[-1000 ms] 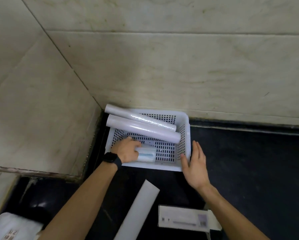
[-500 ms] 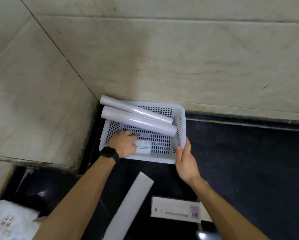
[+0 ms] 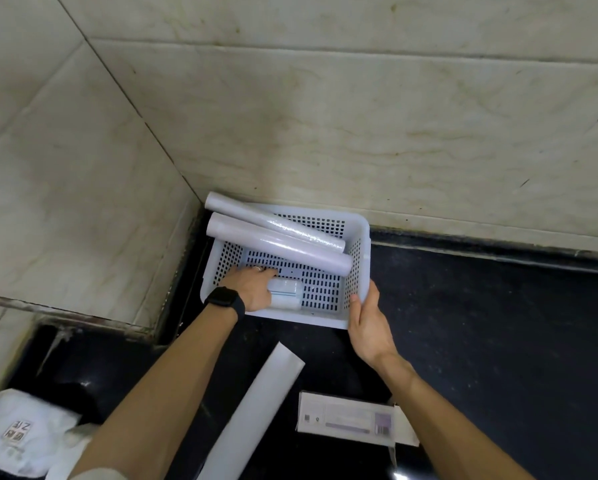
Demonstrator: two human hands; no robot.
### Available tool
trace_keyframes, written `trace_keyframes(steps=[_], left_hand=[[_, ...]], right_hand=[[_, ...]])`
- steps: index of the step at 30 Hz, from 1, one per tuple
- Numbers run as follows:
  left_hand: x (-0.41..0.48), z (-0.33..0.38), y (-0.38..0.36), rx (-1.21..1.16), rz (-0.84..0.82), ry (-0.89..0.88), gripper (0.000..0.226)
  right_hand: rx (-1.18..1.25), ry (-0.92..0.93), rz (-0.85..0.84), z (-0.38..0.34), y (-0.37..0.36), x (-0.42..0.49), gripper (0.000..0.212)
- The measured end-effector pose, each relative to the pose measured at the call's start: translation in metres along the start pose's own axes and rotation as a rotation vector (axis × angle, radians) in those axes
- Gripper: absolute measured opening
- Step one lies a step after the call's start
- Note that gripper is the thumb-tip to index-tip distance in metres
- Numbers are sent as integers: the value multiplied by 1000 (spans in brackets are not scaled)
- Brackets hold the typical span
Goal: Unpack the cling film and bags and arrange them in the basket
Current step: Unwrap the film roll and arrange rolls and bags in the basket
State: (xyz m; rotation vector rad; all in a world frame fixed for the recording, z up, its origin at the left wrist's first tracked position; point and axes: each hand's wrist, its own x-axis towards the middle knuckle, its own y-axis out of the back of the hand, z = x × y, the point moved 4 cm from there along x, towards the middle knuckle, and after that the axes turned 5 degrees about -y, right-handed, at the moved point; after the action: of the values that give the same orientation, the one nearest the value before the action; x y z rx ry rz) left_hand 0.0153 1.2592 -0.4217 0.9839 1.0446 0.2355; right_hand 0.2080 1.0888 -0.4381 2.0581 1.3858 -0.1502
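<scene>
A white perforated basket [image 3: 358, 268] stands in the corner on the black counter. Two long cling film rolls [image 3: 280, 245] lie slanted across it, their left ends resting over the rim. My left hand [image 3: 254, 289], with a black watch on the wrist, is inside the basket and rests on a small white roll of bags [image 3: 287, 295] at the near wall. My right hand [image 3: 368, 318] grips the basket's near right corner. Another long white roll [image 3: 256, 414] lies on the counter in front, between my forearms.
A flat white carton [image 3: 346, 419] with a purple label lies on the counter under my right forearm. A white plastic bag with printing [image 3: 20, 441] sits at the bottom left. Marble wall tiles close off the back and the left side.
My right hand has moved from open beside the basket to holding its near right corner. My left hand has stayed on the small roll inside the basket.
</scene>
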Motion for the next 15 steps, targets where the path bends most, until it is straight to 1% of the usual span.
trace_keyframes(steps=[2,3,6,8,9,11,12,13,15], left_hand=[[-5,0,4,-23,36,-7,63],[-9,-1,7,-45,84,-21,64],[-26,-13,18,-155,294,-65,57],[-42,-32,21,-247,483,-28,46],[-48,-39,22,-281,581,-12,42],[-60,-58,20,-367,754,53,42],[-63,-65,17,-412,794,93,47],[-63,-71,13,-441,796,135,53],[-60,-75,2,-438,732,183,64]], right_hand=[[-11,4,-2,-1,3,-1,41],[-12,10,-1,-3,5,-1,41],[-41,58,37,-10,21,-3,41],[-186,135,101,-19,28,-2,58],[-274,168,161,-23,32,-3,66],[-419,314,257,-44,27,-2,72],[-455,393,282,-56,22,0,71],[-476,453,284,-69,15,4,69],[-523,507,232,-90,-1,15,66]])
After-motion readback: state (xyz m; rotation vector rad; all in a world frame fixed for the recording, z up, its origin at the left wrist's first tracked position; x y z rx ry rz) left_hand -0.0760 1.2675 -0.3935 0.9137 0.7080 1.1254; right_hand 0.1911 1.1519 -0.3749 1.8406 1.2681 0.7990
